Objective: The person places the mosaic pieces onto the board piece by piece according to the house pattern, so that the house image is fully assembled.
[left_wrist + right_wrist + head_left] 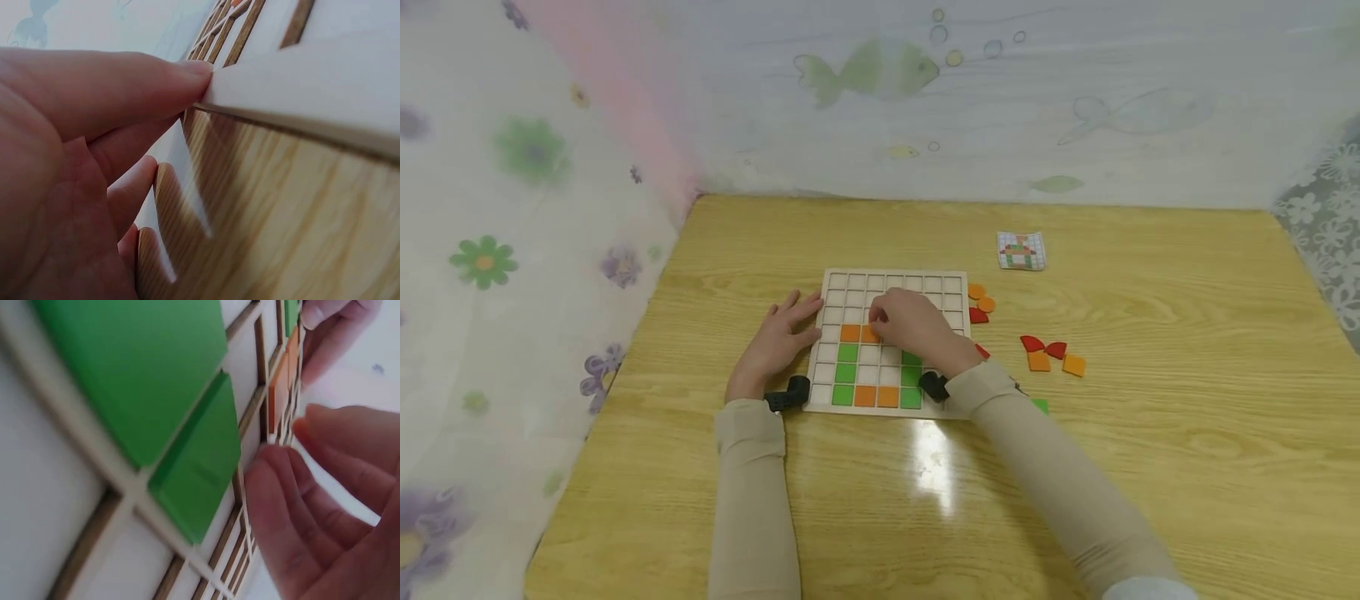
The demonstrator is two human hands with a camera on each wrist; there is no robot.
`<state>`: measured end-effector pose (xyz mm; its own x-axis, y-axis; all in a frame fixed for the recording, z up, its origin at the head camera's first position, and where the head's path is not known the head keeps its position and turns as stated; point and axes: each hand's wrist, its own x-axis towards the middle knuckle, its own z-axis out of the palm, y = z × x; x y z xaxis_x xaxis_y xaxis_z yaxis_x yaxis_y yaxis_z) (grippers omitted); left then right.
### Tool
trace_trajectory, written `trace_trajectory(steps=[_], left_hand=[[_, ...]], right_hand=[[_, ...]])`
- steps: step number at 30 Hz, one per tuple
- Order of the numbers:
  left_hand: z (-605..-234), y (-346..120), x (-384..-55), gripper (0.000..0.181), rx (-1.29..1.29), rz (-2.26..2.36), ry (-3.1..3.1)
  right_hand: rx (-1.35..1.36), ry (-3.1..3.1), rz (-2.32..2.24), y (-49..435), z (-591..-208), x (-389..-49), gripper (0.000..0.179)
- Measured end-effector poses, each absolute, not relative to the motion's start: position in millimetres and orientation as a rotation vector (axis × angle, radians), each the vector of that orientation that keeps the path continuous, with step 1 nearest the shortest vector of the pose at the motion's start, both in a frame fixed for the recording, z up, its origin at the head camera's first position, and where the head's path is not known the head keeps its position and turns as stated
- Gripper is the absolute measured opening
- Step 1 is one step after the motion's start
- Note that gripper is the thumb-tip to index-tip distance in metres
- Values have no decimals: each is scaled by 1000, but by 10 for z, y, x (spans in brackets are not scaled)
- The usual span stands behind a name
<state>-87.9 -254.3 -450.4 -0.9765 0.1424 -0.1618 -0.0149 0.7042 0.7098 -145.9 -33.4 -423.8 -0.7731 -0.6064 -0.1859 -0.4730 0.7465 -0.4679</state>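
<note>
The left hand (778, 337) is rested, fingers loosely spread, at the left edge of the grid board (868, 355); the right hand (917, 323) is bent over its middle, whether on anything cannot be told. In the board beside that hand, the orange tile (867, 334), judged light, stiff and best lifted by opposite edges, is seen flat and square.

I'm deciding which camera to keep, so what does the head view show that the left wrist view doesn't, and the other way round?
Only the head view: the picture card, the right hand, the green tiles on the board and the loose red tiles.
Only the left wrist view: the palm side of the left hand.
Both: that hand, the board, the wooden table and some of the wall.
</note>
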Motion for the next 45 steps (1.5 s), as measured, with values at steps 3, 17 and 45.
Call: trace_trajectory(steps=[3,17,45], left_hand=[[-4518,-2563,-871,50,108,1120,2715],[-4519,-2588,-859,53,55,1175,2685],[-4538,-2553,-880,49,145,1155,2707]], right_hand=[[-854,2576,-634,-281,-4226,-1460,11],[-998,2505,-731,98,-4050,-1352,18],[-842,2579,-728,1116,-4037,-989,18]])
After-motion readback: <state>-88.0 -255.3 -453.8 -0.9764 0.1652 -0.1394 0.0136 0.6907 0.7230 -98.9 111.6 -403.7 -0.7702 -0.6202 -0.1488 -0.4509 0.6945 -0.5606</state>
